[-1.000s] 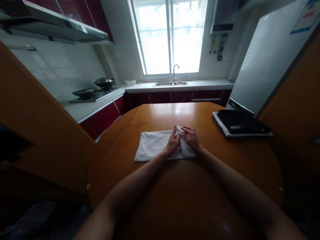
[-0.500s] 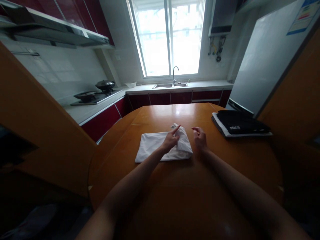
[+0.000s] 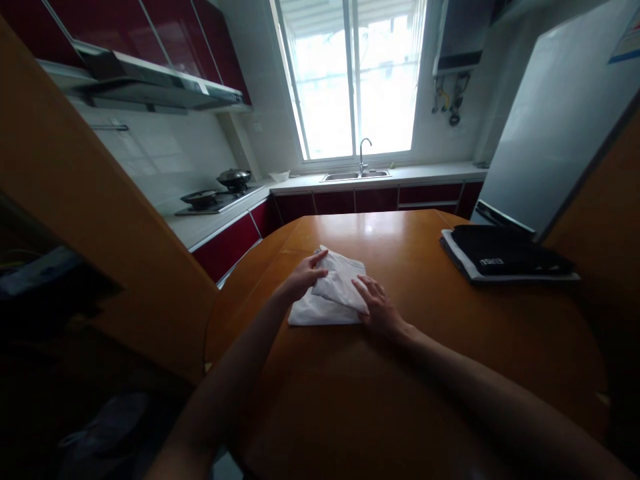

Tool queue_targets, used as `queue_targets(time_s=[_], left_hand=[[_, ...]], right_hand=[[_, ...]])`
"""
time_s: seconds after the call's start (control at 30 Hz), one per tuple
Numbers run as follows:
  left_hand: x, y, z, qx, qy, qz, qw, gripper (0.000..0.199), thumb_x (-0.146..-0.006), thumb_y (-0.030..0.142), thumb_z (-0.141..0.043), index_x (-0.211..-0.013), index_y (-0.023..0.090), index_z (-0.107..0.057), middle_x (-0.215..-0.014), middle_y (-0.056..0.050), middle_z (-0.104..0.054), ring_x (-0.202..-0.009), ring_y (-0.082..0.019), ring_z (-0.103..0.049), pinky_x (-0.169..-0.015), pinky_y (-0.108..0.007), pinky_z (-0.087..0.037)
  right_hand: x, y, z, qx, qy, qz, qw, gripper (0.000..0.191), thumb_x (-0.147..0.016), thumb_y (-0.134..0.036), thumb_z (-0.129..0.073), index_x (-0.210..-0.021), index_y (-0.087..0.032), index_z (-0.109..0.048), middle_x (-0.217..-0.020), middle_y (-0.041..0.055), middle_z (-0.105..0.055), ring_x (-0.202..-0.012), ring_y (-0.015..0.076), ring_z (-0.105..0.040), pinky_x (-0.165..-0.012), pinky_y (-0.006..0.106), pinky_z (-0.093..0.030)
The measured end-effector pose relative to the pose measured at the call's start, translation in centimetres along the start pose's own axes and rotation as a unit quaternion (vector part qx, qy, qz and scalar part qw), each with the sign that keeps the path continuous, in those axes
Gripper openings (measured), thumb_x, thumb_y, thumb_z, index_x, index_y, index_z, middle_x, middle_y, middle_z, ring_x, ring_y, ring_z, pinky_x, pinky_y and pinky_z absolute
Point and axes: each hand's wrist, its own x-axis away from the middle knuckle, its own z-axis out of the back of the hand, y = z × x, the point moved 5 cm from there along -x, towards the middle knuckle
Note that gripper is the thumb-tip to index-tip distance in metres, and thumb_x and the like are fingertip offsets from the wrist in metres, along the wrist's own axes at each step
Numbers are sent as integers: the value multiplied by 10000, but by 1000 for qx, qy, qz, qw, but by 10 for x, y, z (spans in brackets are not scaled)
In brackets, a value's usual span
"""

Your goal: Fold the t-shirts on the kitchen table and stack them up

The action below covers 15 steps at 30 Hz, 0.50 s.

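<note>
While our left hand [image 3: 304, 275] holds the white cloth [image 3: 340, 280] in a narrow grip, our right hand [image 3: 383, 312] touches its right edge; whether that grip closes, we cannot tell. The cloth lies folded over on the wooden bench [image 3: 325, 373].

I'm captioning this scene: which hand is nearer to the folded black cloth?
The right hand. It touches the right side of the white cloth, left of the black cloth and apart from it; the left hand is farther away, at the white cloth's left side.
</note>
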Motion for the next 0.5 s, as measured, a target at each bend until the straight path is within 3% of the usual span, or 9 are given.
queue_targets(time_s=[0.13,0.23,0.37,0.5], left_hand=[[11,-23,37,-8,-18,26,999,964,-663,168,-824,-1534,177,-412,-1181,-103,-673,-793,-133,-632,-664,-216,-494],[19,-39,54,-26,-32,35,999,980,-663,179,-831,-1542,193,-398,-1353,-143,-612,-994,-199,-653,-788,-255,-523],[25,-53,64,-84,-42,35,995,927,-682,228,-844,-1517,193,-445,-1544,-164,-445,-1253,-302,-565,-974,-353,-503],[27,-52,66,-113,-53,24,992,930,-713,280,-839,-1536,201,-412,-1567,-159,-418,-1325,-338,-518,-1070,-428,-455]], right_hand=[[2,1,-3,16,-52,18,998,794,-739,-93,-616,-1510,-159,-438,-1589,143,-360,-1468,306,-284,-1213,485,-261],[4,0,-5,9,-77,43,996,762,-758,-126,-615,-1502,-171,-453,-1589,140,-369,-1468,300,-294,-1206,498,-274],[5,0,-10,11,-97,80,992,729,-759,-121,-601,-1477,-180,-495,-1578,134,-395,-1469,306,-300,-1204,516,-277],[6,3,-14,11,-112,111,987,693,-786,-134,-585,-1471,-206,-513,-1592,114,-382,-1477,308,-288,-1202,530,-277]])
